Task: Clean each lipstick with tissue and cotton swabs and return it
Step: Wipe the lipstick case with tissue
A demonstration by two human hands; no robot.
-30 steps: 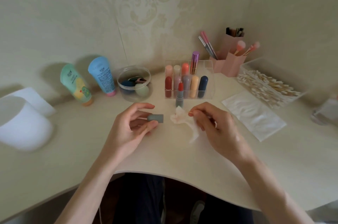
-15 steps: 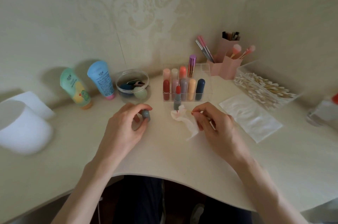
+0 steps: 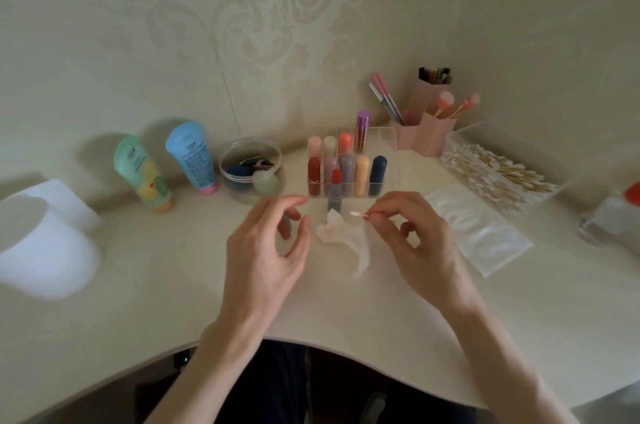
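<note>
Red bullet, grey-blue plastic barrel: uncapped lipstick (image 3: 335, 191) standing upright just before the clear acrylic organiser (image 3: 389, 160) toward the table's (image 3: 173, 285) back edge, crumpled white tissue (image 3: 341, 233) near. Right hand (image 3: 412, 236) pinches a wooden cotton swab (image 3: 360, 214); left hand (image 3: 270, 247), fingers loosely curled, whether holding anything cannot be told. Advised: steady the barrel, then swab lightly around the bullet's base.

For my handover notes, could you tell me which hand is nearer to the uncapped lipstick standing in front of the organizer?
Right. The right hand sits just right of the uncapped lipstick, its cotton swab pointing toward it; the left hand is farther off, down to the lipstick's left.
</note>
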